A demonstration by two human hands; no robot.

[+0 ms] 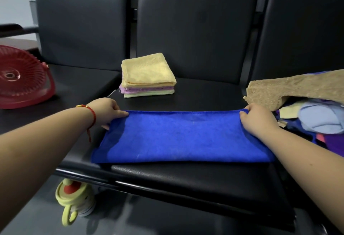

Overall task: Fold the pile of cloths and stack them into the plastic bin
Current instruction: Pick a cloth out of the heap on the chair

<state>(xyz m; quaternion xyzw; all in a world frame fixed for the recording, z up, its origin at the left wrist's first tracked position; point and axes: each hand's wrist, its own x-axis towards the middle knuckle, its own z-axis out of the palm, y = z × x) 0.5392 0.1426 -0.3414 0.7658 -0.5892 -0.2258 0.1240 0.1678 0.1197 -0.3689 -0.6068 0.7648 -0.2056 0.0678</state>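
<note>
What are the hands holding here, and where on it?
Both hands, left and right, pinch the blue cloth at its two far corners.

A single head-worn camera gives the only view, so no second view overlaps with it. It looks forward and steeply down from above the near edge of a black padded seat (195, 177), close enough that both forearms enter from the bottom corners and reach to mid-frame. The wide lens bends the seat's front rail and stretches the edges. The lens faces the row of black seat backs (195, 30), which fill the upper half. A red fan (20, 78) sits at the left border, a pile of cloths (309, 115) is cut off at the right, and floor shows along the bottom.
</note>
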